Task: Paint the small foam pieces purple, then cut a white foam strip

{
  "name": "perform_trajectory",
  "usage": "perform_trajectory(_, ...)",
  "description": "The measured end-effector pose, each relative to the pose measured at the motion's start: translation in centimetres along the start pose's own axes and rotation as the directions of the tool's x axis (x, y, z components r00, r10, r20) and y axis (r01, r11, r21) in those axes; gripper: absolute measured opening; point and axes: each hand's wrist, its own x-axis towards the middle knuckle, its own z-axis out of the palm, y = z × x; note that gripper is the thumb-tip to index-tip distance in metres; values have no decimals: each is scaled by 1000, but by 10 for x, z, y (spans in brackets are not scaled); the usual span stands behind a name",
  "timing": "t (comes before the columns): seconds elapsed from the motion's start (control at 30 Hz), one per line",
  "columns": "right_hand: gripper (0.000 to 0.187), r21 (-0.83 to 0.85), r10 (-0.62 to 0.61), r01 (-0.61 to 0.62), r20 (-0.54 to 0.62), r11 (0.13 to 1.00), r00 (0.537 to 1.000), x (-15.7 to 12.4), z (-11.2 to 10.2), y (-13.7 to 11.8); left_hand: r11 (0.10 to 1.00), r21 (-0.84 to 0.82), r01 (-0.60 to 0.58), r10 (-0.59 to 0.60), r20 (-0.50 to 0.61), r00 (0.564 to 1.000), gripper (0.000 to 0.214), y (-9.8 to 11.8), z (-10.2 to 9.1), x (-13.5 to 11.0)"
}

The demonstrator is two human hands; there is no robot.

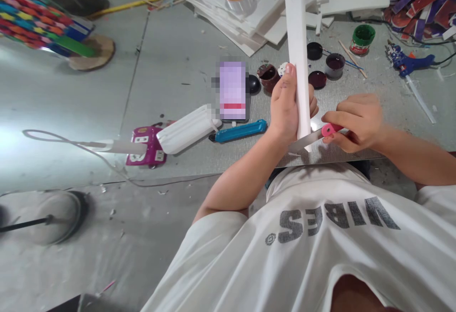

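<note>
My left hand [286, 105] is wrapped round a long white foam strip [296, 27], thumb pointing up along it. The strip runs away from me, its near end close to the table's front edge. Between thumb and fingers my right hand [356, 119] grips a craft knife [331, 131] with a pink handle. Its long blade lies across the near end of the strip, and I cannot tell how deep it sits. A small white sliver [294, 154] is by the blade. Left of my left wrist lies a blue utility knife [240, 131].
Open paint jars [268, 77] stand beyond my hands, with a green jar [362, 39] farther right. A blue glue gun [409, 60] with its cord lies at the right. Stacked white foam sheets [263, 8] fill the back. A phone [232, 89], a white power bank-like block [188, 129] and a purple power strip [146, 146] lie leftward.
</note>
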Motion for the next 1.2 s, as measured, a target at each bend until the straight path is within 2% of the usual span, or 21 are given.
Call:
perform_trajectory(0.07, 57, -4, 4, -4, -57, 1000, 998, 0, 0, 2, 1000, -16, 26, -26, -18, 1000, 66, 1, 1, 0)
perform_trajectory(0.1, 59, -10, 23, -23, -49, 1000, 999, 0, -1, 4, 999, -22, 41, -42, -22, 999, 65, 2, 1, 0)
perform_trajectory(0.2, 71, -45, 153, -149, 95, 988, 984, 0, -9, 8, 998, -32, 51, -51, -4, 999, 63, 1, 0, -1)
perform_trajectory(0.3, 78, -109, 315, -297, 247, 949, 916, 0, -17, 14, 999, -35, 5, -5, -3, 1000, 60, 0, -1, -1)
perform_trajectory(0.37, 76, -126, 353, -330, 312, 936, 882, -1, -19, 15, 1000, -14, -3, 2, -23, 1000, 59, -1, 0, 0)
perform_trajectory(0.43, 75, -94, 313, -299, 337, 950, 888, -2, -17, 14, 1000, 13, 13, -13, -38, 999, 60, 0, 1, 0)
perform_trajectory(0.5, 72, -22, 199, -201, 272, 979, 942, -3, -12, 10, 1000, 27, 16, -15, -47, 999, 60, -1, 2, 1)
perform_trajectory(0.57, 66, 33, 67, -72, 150, 997, 986, -2, -7, 5, 999, 33, -12, 14, -59, 998, 58, -2, 1, 2)
perform_trajectory(0.67, 59, 29, -34, 33, 51, 999, 998, 2, -4, -1, 997, 54, -58, 62, -79, 995, 53, -6, -4, 5)
perform_trajectory(0.87, 62, -26, -32, 32, -4, 999, 999, 6, -5, -1, 982, 158, -105, 110, -21, 994, 50, -10, -12, 10)
perform_trajectory(0.93, 66, -46, -5, 6, 15, 999, 1000, 3, -4, 2, 982, 158, -101, 100, 11, 995, 50, -11, -13, 9)
perform_trajectory(1.03, 76, -78, 108, -100, 94, 992, 990, -4, -4, 9, 988, 125, -90, 84, 54, 995, 50, -14, -12, 5)
perform_trajectory(1.13, 80, -99, 210, -200, 113, 975, 971, -9, -7, 19, 986, 131, -105, 103, 28, 994, 49, -15, -12, 3)
perform_trajectory(1.2, 76, -74, 209, -203, 87, 976, 974, -10, -10, 25, 985, 137, -104, 106, -11, 994, 49, -14, -11, 2)
